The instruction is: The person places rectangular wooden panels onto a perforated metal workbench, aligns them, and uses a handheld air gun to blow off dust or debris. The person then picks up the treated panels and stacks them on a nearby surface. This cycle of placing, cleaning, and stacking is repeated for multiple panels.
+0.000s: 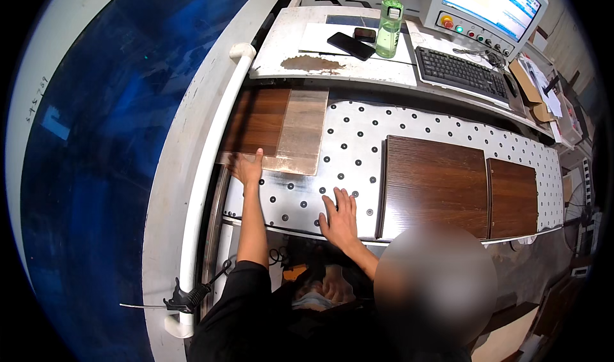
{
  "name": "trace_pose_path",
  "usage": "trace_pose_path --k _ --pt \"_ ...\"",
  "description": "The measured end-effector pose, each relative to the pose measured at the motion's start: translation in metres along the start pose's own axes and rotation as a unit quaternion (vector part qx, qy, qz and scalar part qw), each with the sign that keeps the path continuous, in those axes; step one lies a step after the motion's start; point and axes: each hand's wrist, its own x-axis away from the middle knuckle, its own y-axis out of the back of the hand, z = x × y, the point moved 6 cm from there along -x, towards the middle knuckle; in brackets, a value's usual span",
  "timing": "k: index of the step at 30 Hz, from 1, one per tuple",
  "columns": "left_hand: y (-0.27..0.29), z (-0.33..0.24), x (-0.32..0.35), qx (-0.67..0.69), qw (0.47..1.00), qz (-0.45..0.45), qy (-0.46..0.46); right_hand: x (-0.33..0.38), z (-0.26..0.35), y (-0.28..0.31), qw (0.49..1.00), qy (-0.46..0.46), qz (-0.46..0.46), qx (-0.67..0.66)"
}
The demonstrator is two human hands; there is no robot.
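Two hands laid flat on a perforated white machine table (358, 144)

The right hand (339, 218) is spread empty beside a dark wood panel (435, 186); the left hand (248, 168) is pressed open onto a two-tone board (281, 128). Beyond, a phone (350, 45), bottle (389, 18) and keyboard (462, 73) are seen.

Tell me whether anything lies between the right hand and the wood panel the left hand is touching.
Nothing visible does. Only bare dotted table separates the right hand from the panel under the left hand.
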Motion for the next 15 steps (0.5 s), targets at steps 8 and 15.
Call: trace_pose_path --k 8,15 --pt "-0.009 0.037 -0.03 0.003 0.996 0.071 0.044 0.001 -0.001 -0.003 1.0 -0.008 -0.014 0.023" --pt "-0.023 0.063 -0.043 -0.004 0.992 0.096 0.077 -0.046 0.004 -0.016 1.0 -0.012 0.01 -0.019"
